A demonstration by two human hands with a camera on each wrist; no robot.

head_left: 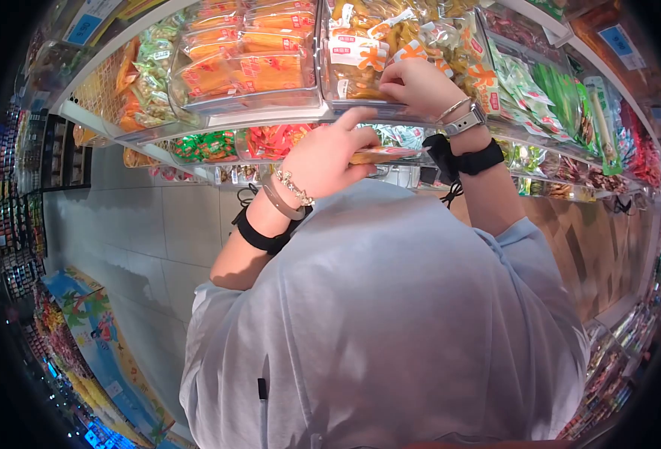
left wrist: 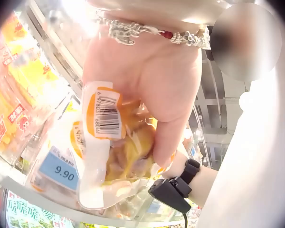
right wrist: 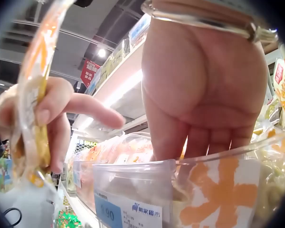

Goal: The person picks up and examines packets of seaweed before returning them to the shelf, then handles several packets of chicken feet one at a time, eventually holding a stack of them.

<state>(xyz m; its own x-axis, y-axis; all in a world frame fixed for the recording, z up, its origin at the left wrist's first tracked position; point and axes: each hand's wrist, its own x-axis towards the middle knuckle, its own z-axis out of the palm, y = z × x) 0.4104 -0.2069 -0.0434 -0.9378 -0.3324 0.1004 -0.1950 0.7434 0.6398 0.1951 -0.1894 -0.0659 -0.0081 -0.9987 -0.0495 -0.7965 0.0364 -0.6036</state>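
Observation:
My left hand pinches a clear snack packet between thumb and fingers, just outside the shelf edge. Yellow-brown food shows through its film, beside white and orange print and a barcode. In the right wrist view, this packet hangs upright on the left, with the index finger stretched out past it. My right hand reaches over the front of a clear plastic bin of similar packets. Its fingers point down inside, palm facing the right wrist camera, and the bin front hides the fingertips.
Left of this bin stand orange snack packets; to the right lie green and white packets. Price tags line the shelf front. A lower shelf holds red packets. Behind the person, a blue printed display box stands on the tiled floor.

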